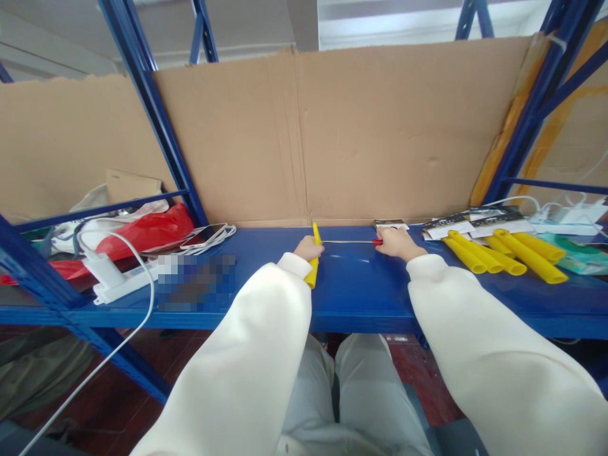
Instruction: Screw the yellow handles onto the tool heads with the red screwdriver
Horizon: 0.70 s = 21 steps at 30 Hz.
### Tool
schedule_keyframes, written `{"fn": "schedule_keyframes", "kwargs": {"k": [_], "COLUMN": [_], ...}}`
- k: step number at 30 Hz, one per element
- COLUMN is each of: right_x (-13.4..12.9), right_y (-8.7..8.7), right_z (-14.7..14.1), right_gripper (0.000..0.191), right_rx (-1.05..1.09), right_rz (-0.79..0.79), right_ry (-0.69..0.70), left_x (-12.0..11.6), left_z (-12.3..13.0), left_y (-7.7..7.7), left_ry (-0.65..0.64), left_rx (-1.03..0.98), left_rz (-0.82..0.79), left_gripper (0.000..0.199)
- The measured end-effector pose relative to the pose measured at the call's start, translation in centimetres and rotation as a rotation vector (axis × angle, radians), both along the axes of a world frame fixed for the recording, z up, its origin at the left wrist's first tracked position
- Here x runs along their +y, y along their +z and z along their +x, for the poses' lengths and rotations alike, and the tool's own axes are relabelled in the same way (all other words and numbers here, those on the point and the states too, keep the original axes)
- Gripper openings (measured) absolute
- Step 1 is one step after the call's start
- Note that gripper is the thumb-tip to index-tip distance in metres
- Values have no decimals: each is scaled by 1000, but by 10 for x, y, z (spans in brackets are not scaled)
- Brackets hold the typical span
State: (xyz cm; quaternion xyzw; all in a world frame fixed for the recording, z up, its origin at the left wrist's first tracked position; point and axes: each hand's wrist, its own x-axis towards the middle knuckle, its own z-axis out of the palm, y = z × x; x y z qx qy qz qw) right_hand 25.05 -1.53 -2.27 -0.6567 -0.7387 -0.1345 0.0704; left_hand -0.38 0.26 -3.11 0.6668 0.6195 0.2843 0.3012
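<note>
My left hand (310,248) is closed around a yellow tube (311,272) that stands out above and below the fingers. My right hand (398,243) grips a screwdriver (349,241) whose red handle is mostly hidden in the fingers. Its thin metal shaft runs left and its tip meets the yellow tube; whether it goes inside cannot be made out. Just behind the right hand lies a black-and-white card (391,224). Further right, several loose yellow tubes (527,253) lie beside and partly over more printed cards (449,225).
The blue shelf top (266,244) is backed by a cardboard sheet (380,133) between blue posts. At left are a red bag (152,231), a white power strip (123,282) with its cable and a phone (204,234). A green packet (579,256) lies far right.
</note>
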Motion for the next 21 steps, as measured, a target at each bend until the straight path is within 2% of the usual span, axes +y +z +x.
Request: {"fn": "schedule_keyframes", "kwargs": {"k": [21], "right_x": [1], "right_y": [-1], "right_z": [1], "right_gripper": [20], "right_rx": [21], "right_rz": [26], "right_ry": [23], "left_x": [5], "left_z": [-2], "left_y": [-2], "left_ry": [-10], "left_rx": [43], "left_rz": [22], "left_gripper": [14]}}
